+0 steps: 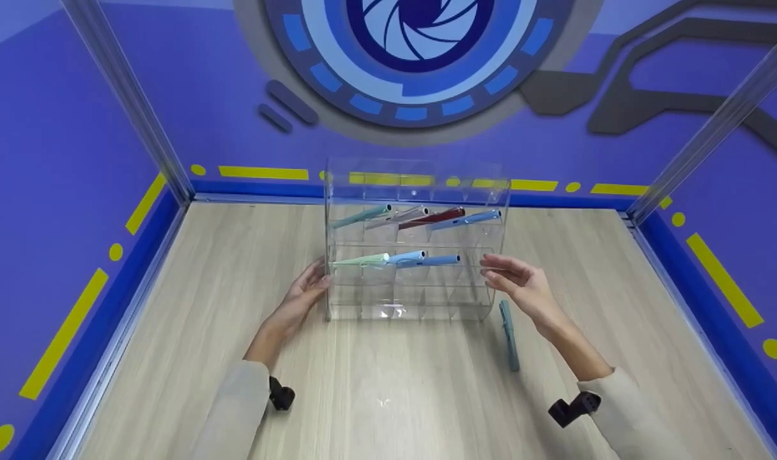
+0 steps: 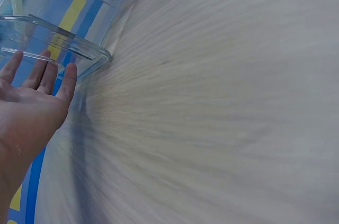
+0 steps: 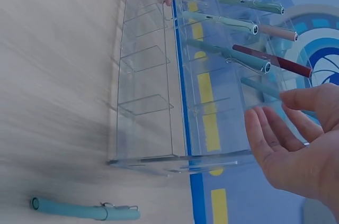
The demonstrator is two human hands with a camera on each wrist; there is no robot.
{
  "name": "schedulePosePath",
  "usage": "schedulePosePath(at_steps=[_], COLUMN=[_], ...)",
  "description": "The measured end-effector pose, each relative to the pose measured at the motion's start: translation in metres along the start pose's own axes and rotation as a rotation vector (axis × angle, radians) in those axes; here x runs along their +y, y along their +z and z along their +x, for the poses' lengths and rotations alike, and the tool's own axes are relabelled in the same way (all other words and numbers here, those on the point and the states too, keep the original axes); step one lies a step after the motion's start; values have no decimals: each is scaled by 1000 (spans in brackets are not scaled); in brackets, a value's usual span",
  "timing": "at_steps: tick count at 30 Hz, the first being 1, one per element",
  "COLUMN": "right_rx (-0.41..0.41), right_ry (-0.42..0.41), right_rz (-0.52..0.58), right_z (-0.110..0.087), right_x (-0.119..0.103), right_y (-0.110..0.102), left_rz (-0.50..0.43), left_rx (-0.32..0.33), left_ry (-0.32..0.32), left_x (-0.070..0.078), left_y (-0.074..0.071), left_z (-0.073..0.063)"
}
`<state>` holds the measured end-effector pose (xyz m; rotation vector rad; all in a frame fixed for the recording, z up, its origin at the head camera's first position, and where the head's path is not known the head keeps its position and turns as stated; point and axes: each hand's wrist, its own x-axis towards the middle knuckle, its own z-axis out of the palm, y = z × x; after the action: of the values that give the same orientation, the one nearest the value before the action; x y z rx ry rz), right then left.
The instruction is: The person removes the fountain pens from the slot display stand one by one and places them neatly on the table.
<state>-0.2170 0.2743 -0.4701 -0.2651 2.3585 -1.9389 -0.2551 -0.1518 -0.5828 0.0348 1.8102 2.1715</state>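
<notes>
A clear acrylic pen rack (image 1: 388, 312) with divided tiers stands on the table. My left hand (image 1: 299, 297) is at its left side, fingers (image 2: 66, 83) extended along the side panel. At the right side is my right hand (image 1: 519, 287), its fingers loosely bent, nothing held. On the upper tier lie a green pen (image 1: 363, 218), a pale pinkish pen (image 1: 398, 218), a dark red pen (image 1: 432, 219) and a blue pen (image 1: 466, 220). The tier below carries a pale green pen (image 1: 361, 260) and two blue pens (image 1: 436, 260). A teal pen (image 1: 508, 335) lies on the table near my right wrist.
The wood-grain table (image 1: 376, 396) is bounded by blue-purple printed panels (image 1: 235, 128) at the back and both sides. Metal rails (image 1: 130, 96) run up the back corners. Small black devices (image 1: 574, 409) sit at both sleeve cuffs.
</notes>
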Motion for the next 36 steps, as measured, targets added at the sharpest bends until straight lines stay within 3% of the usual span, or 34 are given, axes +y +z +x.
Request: schedulePosePath(at_steps=[7, 14, 21, 27, 36], right_rx=[-14, -86, -91, -43, 63], right_ry=[-58, -86, -66, -30, -87], right_rz=[67, 92, 82, 115, 53], right_z=[14, 22, 26, 26, 34], right_x=[4, 8, 11, 14, 17], right_y=[14, 24, 34, 41, 53], left_rz=[-7, -5, -1, -9, -23], left_rx=[0, -1, 15, 18, 16], left_ry=[-2, -5, -10, -11, 14], left_x=[-1, -1, -3, -5, -2], left_y=[-1, 0, 1, 2, 1], left_z=[0, 1, 1, -1, 1])
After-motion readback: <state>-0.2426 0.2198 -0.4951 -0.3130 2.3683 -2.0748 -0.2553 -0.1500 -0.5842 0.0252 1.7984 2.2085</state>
